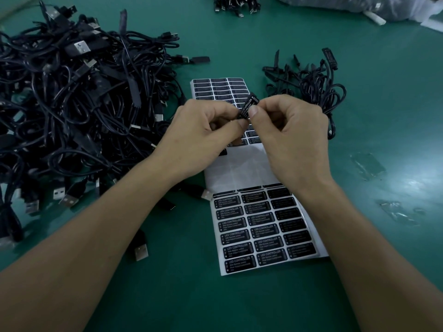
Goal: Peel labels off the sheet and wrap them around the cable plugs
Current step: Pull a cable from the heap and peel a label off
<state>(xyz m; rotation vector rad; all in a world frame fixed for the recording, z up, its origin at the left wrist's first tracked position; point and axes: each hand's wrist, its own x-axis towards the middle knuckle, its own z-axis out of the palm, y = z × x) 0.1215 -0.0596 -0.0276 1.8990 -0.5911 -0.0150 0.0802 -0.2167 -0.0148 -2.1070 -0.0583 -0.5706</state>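
Where the left forearm comes in from the lower left, a big heap of black cables (pixel 72 104) lies just outside it, cut off by the left edge of the view. The left hand (pixel 203 135) is held above the green table (pixel 395 104), fingers curled inward and thumb tip pointing toward the other hand. It grips the lower end of a small black plug (pixel 254 99), and its curled fingers hide how much of the plug sits inside them.

A label (pixel 247 109) printed LED CONTROLLER lies along the plug's facing side, between the two thumbs. It seems pressed flat there, but its far side is out of sight.

The right hand (pixel 292 135) meets the left thumb to thumb and pinches the plug between thumb and forefinger, its other fingers folded into the palm.

Under both hands lies the label sheet (pixel 239 168). Its bare backing shows beneath the wrists, with rows of labels between the forearms and beyond the fingertips.

Past the right knuckles sits a smaller bunch of cables (pixel 311 85). Right of that forearm lie clear scraps (pixel 368 165), too faint to identify.
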